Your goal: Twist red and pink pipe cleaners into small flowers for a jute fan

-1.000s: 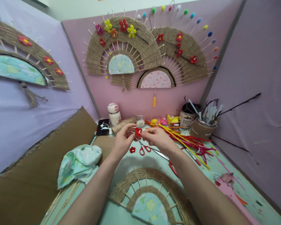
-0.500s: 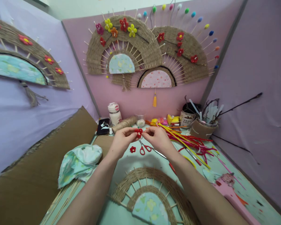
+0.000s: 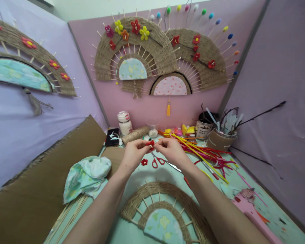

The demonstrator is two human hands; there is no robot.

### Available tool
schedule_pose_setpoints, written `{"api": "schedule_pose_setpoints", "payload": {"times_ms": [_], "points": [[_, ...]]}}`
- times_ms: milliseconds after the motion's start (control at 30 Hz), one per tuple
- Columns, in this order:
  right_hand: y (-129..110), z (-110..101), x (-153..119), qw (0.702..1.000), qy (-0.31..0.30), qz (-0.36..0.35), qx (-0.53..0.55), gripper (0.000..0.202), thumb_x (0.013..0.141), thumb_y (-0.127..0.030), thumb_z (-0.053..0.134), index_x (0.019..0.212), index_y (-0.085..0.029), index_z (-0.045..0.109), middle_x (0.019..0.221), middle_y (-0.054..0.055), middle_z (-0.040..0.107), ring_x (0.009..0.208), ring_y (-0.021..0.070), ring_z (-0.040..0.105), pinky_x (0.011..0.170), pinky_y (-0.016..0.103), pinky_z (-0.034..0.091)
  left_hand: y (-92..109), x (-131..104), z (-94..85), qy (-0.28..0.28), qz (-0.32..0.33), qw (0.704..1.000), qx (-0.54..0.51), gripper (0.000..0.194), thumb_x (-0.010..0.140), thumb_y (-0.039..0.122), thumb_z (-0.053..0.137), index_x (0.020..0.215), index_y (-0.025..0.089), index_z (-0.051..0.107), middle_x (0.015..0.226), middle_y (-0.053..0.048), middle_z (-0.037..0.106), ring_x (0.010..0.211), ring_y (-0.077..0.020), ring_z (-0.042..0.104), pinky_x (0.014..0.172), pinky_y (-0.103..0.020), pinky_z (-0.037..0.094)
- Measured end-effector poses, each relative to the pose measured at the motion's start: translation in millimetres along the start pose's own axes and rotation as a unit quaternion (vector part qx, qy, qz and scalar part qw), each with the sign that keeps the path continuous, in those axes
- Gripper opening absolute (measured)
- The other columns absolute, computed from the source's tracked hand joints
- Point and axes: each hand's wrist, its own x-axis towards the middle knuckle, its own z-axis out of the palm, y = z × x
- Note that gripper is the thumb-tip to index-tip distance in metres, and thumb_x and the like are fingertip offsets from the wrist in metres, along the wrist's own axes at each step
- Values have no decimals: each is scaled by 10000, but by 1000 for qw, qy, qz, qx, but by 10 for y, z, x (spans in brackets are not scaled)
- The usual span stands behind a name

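Between my two hands is a small red pipe-cleaner flower (image 3: 151,146) with pale stamens at its centre. My left hand (image 3: 135,152) pinches its left side with thumb and fingertips. My right hand (image 3: 169,150) is closed in a pinch at its right edge, around the pale stamens or a petal; the fingertips hide which. A second red flower (image 3: 144,162) lies on the table just below my left fingers. Red-handled scissors (image 3: 158,161) rest beneath the hands. Nearer to me, between my forearms, lies a woven twine fan (image 3: 165,195) with a floral cloth centre.
Pipe cleaners (image 3: 205,152) lie in a heap on the right, near a pink glue gun (image 3: 254,213). Crumpled cloth (image 3: 87,176) and a cardboard sheet (image 3: 48,162) are on the left. Behind stand a white bottle (image 3: 124,123), a twine roll (image 3: 135,135) and a clear cup (image 3: 153,129).
The flower has tilted slightly between my fingertips, its upper petal leaning differently. Both hands stay almost in the same place, and the view has shifted very slightly.
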Motion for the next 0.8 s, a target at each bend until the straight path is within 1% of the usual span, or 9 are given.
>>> {"api": "schedule_pose_setpoints", "payload": {"times_ms": [100, 200, 300, 367, 433, 500, 600, 667, 800], "points": [[-25, 4, -14, 999, -14, 20, 41, 225, 724, -310, 552, 581, -141, 592, 508, -36, 454, 470, 77, 361, 446, 205, 272, 1, -11, 10, 0, 7, 1000, 12, 159, 588, 182, 716, 739, 135, 718, 706, -51, 723, 682, -177, 675, 708, -310, 560], [-30, 20, -21, 997, -19, 41, 61, 212, 714, -306, 563, 595, -135, 602, 516, -35, 450, 472, 75, 353, 438, 206, 261, -3, -14, 16, -1, 12, 1000, 25, 144, 591, 174, 705, 730, 139, 716, 683, -47, 718, 667, -179, 674, 692, -314, 560], [11, 31, -4, 994, -33, 62, 80, 218, 712, -328, 571, 614, -138, 608, 500, -39, 440, 452, 75, 330, 422, 212, 242, -3, -8, 13, 0, 3, 1000, 20, 159, 587, 174, 704, 741, 136, 713, 679, -51, 717, 667, -181, 673, 694, -321, 555], [53, 15, 19, 992, -47, 70, 95, 248, 722, -367, 570, 628, -141, 613, 507, -31, 468, 446, 77, 336, 419, 216, 241, -3, 0, 6, -1, -10, 1000, -1, 184, 588, 185, 710, 764, 132, 712, 699, -57, 720, 676, -177, 672, 712, -319, 549], [85, -28, 46, 990, -60, 72, 101, 286, 738, -403, 559, 649, -139, 627, 561, -1, 542, 472, 87, 391, 437, 217, 278, -1, 7, 1, -3, -25, 1000, -18, 204, 590, 192, 714, 783, 127, 710, 720, -63, 723, 691, -172, 672, 729, -314, 544], [98, -86, 66, 993, -50, 66, 88, 312, 760, -416, 537, 668, -136, 642, 620, 28, 598, 514, 101, 449, 474, 221, 324, 2, 9, 4, -1, -36, 999, -24, 205, 587, 191, 717, 780, 123, 707, 731, -68, 723, 709, -174, 674, 738, -312, 542], [91, -143, 73, 998, -17, 39, 50, 298, 768, -396, 537, 662, -138, 642, 625, 29, 610, 565, 115, 496, 539, 228, 367, 2, -2, 22, -1, -40, 999, -14, 184, 588, 185, 709, 761, 123, 704, 720, -69, 721, 715, -180, 676, 735, -317, 544], [86, -136, 62, 999, -15, 17, 31, 275, 756, -390, 563, 674, -141, 645, 634, 21, 610, 594, 121, 514, 564, 229, 377, -4, -14, 39, -6, -34, 999, 5, 163, 601, 178, 693, 756, 127, 702, 713, -66, 721, 710, -179, 677, 727, -314, 544], [91, -52, 40, 1000, -18, -11, -3, 272, 758, -392, 566, 706, -141, 658, 656, 22, 624, 593, 124, 517, 546, 228, 363, -37, -26, 56, -9, -13, 998, 54, 130, 624, 166, 658, 745, 142, 699, 716, -59, 721, 708, -180, 679, 679, -289, 539]]}}
